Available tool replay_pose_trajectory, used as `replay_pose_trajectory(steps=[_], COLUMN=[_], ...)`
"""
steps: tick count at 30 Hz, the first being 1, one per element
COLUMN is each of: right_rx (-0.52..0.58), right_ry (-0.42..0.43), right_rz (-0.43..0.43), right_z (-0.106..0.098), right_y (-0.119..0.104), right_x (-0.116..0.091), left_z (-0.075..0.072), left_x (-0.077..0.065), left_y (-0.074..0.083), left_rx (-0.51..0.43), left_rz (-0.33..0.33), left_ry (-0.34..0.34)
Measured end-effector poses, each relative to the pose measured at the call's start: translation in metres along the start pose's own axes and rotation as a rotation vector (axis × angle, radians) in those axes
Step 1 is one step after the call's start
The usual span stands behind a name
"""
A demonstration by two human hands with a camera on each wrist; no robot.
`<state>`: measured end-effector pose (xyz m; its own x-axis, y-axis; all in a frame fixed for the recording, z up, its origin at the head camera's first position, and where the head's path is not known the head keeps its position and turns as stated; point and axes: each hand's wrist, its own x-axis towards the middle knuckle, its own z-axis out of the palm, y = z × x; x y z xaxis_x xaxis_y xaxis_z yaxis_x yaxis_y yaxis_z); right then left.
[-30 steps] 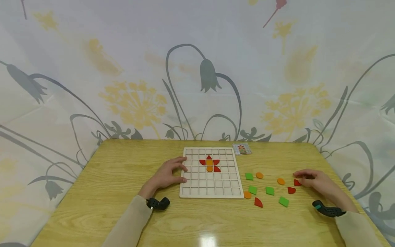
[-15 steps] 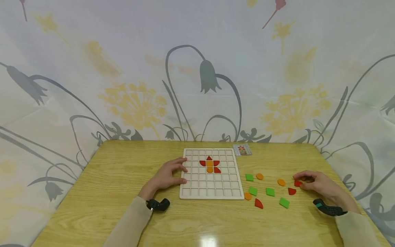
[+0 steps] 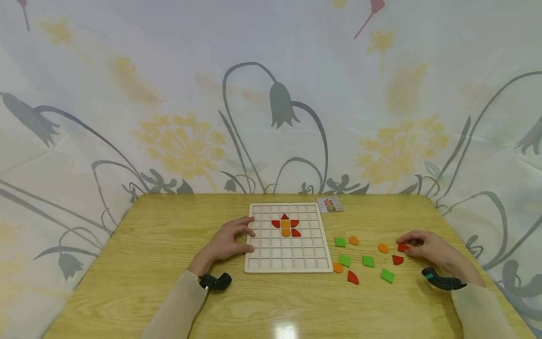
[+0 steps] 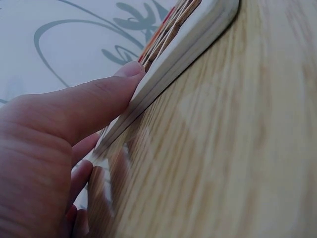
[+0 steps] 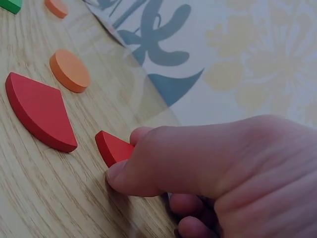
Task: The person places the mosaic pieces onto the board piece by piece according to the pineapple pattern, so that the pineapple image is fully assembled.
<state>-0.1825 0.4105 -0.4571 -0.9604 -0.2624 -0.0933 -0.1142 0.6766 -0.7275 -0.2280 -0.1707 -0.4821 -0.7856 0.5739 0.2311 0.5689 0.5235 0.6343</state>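
Where wrist views add thickness — board (image 4: 181, 52), red piece (image 5: 117, 149)

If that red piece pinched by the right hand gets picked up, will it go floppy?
Probably not: the red piece looks stiff, with a crisp, even edge. It's small and thin, so likely light. Its smooth-looking face might slip a little in the right hand.

Indoors, at a tabletop puzzle setting; whether it is a home or a classroom cannot be told. A pale backdrop (image 3: 254, 108) printed with grey bellflowers (image 3: 281, 104) and yellow blooms (image 3: 184, 141) rises behind a wood-grain bench (image 3: 262, 301), whose glossy top reflects a bright patch of light (image 3: 285, 330). On it lie a gridded board (image 3: 276, 252) and small coloured shapes (image 3: 368, 261).
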Motion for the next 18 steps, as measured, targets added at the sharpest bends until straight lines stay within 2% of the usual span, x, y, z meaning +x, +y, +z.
replay_pose_trajectory(steps=[12, 18], right_rx=[0.073, -0.015], right_ry=[0.016, 0.064], right_rz=[-0.022, 0.013], right_z=[0.0037, 0.0029], right_y=[-0.0028, -0.0098], right_x=[0.0045, 0.0064], left_z=[-0.0002, 0.0004], left_x=[-0.0031, -0.0014], left_y=[0.0001, 0.0001], left_rx=[0.003, -0.001], left_rz=[0.005, 0.008], left_ry=[0.014, 0.007])
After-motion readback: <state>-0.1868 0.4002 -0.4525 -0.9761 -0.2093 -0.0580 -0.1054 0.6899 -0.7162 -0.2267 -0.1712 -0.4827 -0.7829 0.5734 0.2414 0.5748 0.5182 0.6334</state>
